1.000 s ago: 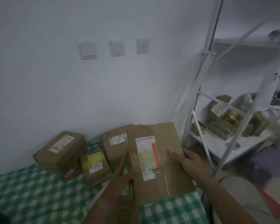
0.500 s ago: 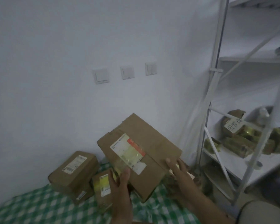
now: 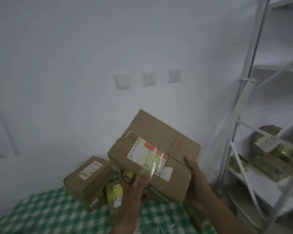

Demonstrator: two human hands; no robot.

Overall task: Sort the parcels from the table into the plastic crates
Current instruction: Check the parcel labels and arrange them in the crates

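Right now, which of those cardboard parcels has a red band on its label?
The large parcel held up in both hands; the parcels on the checked table show only white or yellow labels.

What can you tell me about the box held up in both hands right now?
The box is plain brown cardboard, wide and fairly flat, its flaps sealed with clear tape. A white shipping label with a red band sits on the upper face under glossy tape; its print is too blurred to read. The box is tilted, lifted clear of the checked tablecloth and above the other parcels. The left hand holds its near left edge, thumb on top; the right hand holds the right corner.
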